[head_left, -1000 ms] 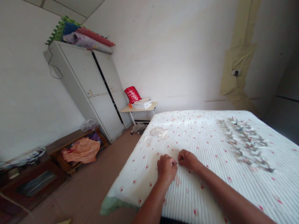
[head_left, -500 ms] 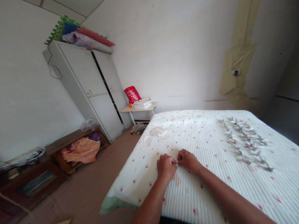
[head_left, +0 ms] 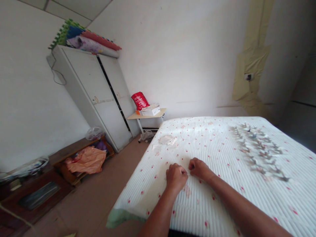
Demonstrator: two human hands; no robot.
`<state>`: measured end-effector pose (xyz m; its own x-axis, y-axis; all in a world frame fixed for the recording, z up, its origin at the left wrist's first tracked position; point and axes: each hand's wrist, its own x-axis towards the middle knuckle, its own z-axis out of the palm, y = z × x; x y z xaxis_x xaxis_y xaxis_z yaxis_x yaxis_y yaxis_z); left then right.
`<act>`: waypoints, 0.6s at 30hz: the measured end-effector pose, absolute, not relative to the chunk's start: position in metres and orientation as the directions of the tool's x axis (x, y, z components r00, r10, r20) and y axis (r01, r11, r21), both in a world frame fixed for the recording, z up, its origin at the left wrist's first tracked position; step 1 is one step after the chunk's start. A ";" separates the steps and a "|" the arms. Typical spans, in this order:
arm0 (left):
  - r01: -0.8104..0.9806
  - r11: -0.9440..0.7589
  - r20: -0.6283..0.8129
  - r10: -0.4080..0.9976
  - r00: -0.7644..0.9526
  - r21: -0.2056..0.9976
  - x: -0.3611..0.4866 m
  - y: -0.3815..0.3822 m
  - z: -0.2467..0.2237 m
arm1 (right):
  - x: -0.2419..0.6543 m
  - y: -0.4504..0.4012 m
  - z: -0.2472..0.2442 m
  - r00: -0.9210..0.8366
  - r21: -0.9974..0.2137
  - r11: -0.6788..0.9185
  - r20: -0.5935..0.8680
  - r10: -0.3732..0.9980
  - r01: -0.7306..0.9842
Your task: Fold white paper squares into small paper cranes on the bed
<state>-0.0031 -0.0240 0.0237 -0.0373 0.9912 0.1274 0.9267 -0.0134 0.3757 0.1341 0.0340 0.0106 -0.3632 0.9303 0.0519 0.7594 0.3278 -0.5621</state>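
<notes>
My left hand rests low over the white quilted bedspread, its fingers curled and the thumb pressed to the index finger. Close by on its right, my right hand is closed too, fingertips pinched together. A narrow gap lies between the two hands. Whatever they hold is too small or too hidden to make out. Farther up the bed, beyond my left hand, lie thin whitish paper pieces. To the right, several small folded, pointed grey-white pieces stand in rows; they look blurred.
Against the back wall stands a small table with a red bag and a white box. A grey cabinet bears rolled mats. A low wooden cabinet lines the left wall, with an orange cloth or bag.
My hands have drawn slightly apart, the right one shifting a little to the right. Both stay closed, and the things on the bed look unchanged.
</notes>
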 end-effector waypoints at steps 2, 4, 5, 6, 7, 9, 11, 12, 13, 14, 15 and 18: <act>0.930 -0.003 0.125 0.991 -0.046 0.369 -0.003 -0.022 0.023 | 0.134 0.034 0.011 -0.363 -0.564 0.329 0.055 0.930 0.758; 0.934 0.002 0.125 0.991 -0.050 0.356 -0.003 -0.021 0.022 | 0.134 0.033 0.011 -0.362 -0.570 0.329 0.058 0.930 0.753; 0.938 0.006 0.122 0.991 -0.051 0.347 -0.002 -0.021 0.022 | 0.134 0.033 0.011 -0.361 -0.575 0.328 0.061 0.931 0.750; 0.942 0.012 0.118 0.992 -0.054 0.336 -0.002 -0.021 0.022 | 0.134 0.033 0.011 -0.360 -0.581 0.329 0.064 0.931 0.745; 0.946 0.018 0.111 0.992 -0.057 0.324 -0.002 -0.020 0.022 | 0.135 0.033 0.011 -0.359 -0.586 0.329 0.068 0.931 0.741; 0.953 0.038 0.089 0.994 -0.068 0.302 -0.001 -0.020 0.022 | 0.136 0.034 0.011 -0.358 -0.593 0.328 0.072 0.931 0.735; 0.956 0.055 0.070 0.994 -0.078 0.289 -0.001 -0.019 0.021 | 0.139 0.036 0.011 -0.363 -0.603 0.328 0.067 0.929 0.727; 0.956 0.058 0.066 0.995 -0.081 0.289 0.000 -0.019 0.021 | 0.140 0.036 0.011 -0.369 -0.615 0.328 0.064 0.927 0.718; 0.954 0.061 0.064 0.994 -0.083 0.293 0.000 -0.019 0.022 | 0.141 0.037 0.011 -0.375 -0.629 0.329 0.063 0.925 0.705; 0.952 0.062 0.067 0.994 -0.086 0.301 0.000 -0.019 0.022 | 0.141 0.037 0.011 -0.379 -0.644 0.328 0.064 0.923 0.691; 0.949 0.060 0.073 0.994 -0.087 0.309 0.000 -0.019 0.022 | 0.141 0.037 0.011 -0.379 -0.656 0.326 0.065 0.923 0.681; 0.947 0.057 0.086 0.992 -0.089 0.316 0.001 -0.019 0.024 | 0.138 0.032 0.012 -0.352 -0.646 0.311 0.069 0.934 0.697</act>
